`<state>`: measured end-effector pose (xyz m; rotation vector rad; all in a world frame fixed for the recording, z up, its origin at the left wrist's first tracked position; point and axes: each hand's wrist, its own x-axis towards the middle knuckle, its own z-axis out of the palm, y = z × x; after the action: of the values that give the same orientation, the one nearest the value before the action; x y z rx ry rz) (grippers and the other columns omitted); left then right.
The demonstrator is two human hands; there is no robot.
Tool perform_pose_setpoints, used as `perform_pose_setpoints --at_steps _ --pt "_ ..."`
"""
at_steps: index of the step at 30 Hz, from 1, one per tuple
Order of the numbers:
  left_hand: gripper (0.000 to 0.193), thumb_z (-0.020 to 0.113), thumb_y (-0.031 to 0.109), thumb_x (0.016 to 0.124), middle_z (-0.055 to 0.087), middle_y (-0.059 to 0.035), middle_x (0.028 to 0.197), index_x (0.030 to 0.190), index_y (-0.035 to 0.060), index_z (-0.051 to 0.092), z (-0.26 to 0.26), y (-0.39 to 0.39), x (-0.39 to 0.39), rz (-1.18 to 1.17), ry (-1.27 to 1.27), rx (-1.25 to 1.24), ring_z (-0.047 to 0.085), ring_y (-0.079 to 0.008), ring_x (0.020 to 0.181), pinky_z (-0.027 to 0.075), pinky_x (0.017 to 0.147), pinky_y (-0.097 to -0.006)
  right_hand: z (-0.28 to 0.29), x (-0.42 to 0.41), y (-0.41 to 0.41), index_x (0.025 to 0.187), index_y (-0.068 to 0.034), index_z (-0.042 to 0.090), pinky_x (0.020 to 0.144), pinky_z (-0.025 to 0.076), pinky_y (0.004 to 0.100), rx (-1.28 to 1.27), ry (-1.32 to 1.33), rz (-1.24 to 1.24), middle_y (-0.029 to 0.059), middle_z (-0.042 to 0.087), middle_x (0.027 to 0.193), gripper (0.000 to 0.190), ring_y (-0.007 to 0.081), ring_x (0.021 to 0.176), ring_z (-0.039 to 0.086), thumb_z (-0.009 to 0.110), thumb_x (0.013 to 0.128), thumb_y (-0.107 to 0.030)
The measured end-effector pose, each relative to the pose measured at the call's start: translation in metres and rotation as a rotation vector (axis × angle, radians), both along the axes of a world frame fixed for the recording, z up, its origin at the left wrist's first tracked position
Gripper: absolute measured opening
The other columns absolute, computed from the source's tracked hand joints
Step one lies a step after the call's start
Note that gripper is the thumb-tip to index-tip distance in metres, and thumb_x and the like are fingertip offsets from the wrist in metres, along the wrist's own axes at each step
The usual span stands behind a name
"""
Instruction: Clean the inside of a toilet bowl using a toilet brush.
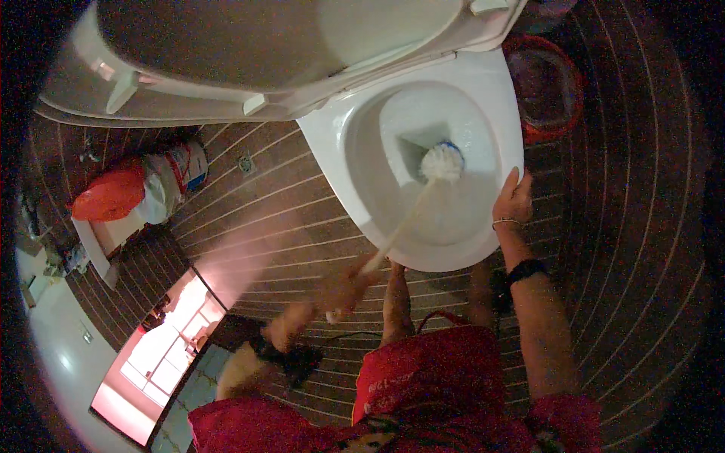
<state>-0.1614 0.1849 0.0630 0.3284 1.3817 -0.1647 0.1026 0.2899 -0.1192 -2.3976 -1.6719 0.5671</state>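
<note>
The white toilet bowl [362, 170] stands before me with its seat and lid [215, 56] raised. My left hand [345, 283], somewhat blurred, is closed around the pale handle of a toilet brush [443, 163]. The brush's white bristle head, with a blue part behind it, is down inside the bowl near the drain opening. At the bowl's right side, my right hand [512, 198] holds the outer edge of the rim, its fingertips partly hidden. A thin bracelet and a dark watch are on that wrist.
A red-rimmed bin [579, 93] stands right of the toilet. On the left, a red bag [110, 189] and white packages rest on a small pale stand [93, 252]. A floor drain [246, 165] lies in the striped brown floor. A bright doorway [164, 357] opens at lower left.
</note>
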Motion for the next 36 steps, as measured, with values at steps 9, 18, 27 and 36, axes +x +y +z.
perform_pose_setpoints --at_steps 9,18,27,36 --pt "0.044 0.050 0.023 0.082 0.045 -0.0021 0.053 0.119 0.0038 0.037 -0.085 0.069 -0.020 -0.040 -0.259 0.081 0.042 -0.0110 0.040 0.038 0.036 -0.0265 -0.005 0.000 0.000 0.105 -0.006 0.043 0.064 0.042 0.0477 -0.015 0.049 0.032 0.0231 0.057 0.084 0.045 0.0415 0.077 0.054 0.029 0.086 -0.045" --pt "0.050 0.056 0.020 0.079 0.047 -0.0052 0.053 0.120 0.0068 0.032 -0.122 0.088 -0.024 -0.357 -0.247 0.059 0.048 -0.0148 0.043 0.042 0.038 -0.0296 -0.007 0.004 0.000 0.100 -0.004 0.045 0.062 0.043 0.0466 0.051 -0.032 0.040 0.0237 0.057 0.083 0.050 0.0407 0.076 0.054 0.026 0.085 -0.048" --pt "0.054 0.057 0.010 0.076 0.056 -0.0097 0.063 0.123 0.0078 0.029 -0.112 0.076 -0.020 -0.612 -0.233 0.119 0.051 -0.0171 0.043 0.045 0.037 -0.0325 -0.018 0.016 -0.003 0.116 -0.002 0.040 0.063 0.043 0.0468 0.124 0.016 0.063 0.0243 0.058 0.083 0.057 0.0398 0.075 0.056 0.028 0.085 -0.049" --pt "0.029 0.046 0.011 0.079 0.055 -0.0124 0.065 0.107 0.0062 0.041 -0.148 0.091 -0.008 -0.845 -0.176 0.105 0.057 -0.0255 0.052 0.046 0.039 -0.0383 0.004 0.005 0.000 0.115 -0.003 0.042 0.066 0.043 0.0474 -0.074 0.032 0.053 0.0233 0.057 0.089 0.051 0.0400 0.079 0.055 0.035 0.085 -0.044"
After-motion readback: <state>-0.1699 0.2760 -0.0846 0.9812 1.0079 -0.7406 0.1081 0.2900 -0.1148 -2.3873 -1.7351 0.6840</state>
